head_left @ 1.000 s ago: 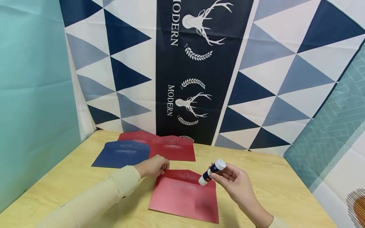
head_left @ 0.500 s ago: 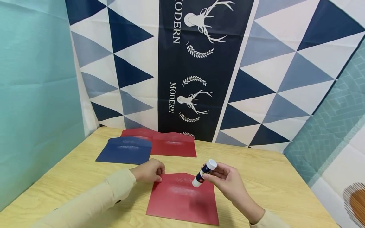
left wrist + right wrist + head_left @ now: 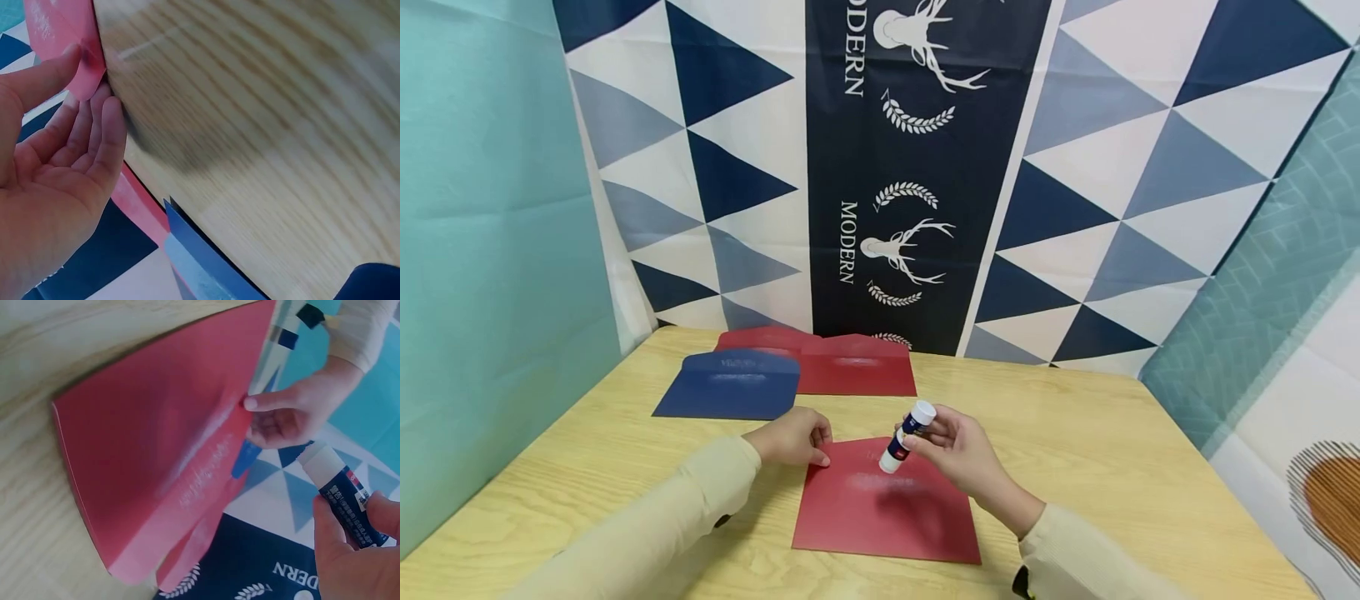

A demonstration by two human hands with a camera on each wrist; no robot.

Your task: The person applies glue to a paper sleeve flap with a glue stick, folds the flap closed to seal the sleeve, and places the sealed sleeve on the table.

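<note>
A red envelope (image 3: 887,517) lies on the table in front of me, its flap opened away from me with whitish smears near the fold. My left hand (image 3: 793,436) is at its far left corner; in the left wrist view the thumb is over the flap corner (image 3: 81,81) and the fingers are beneath, pinching it. Above the flap, my right hand (image 3: 962,454) grips a glue stick (image 3: 907,436) with a dark blue label and white ends. It tilts, lower end toward the left. In the right wrist view the glue stick (image 3: 347,497) appears apart from the paper.
Farther back on the wooden table (image 3: 1075,450) lie a blue envelope (image 3: 730,387) and two red envelopes (image 3: 857,371), flaps opened. The blue one overlaps a red one. A patterned cloth (image 3: 745,167) hangs behind the table, and a teal cloth (image 3: 497,250) stands at the left.
My right hand has moved the glue stick leftward above the envelope's flap. My left hand stays at the far left corner, the thumb now lying on it. The head view has shifted slightly.
</note>
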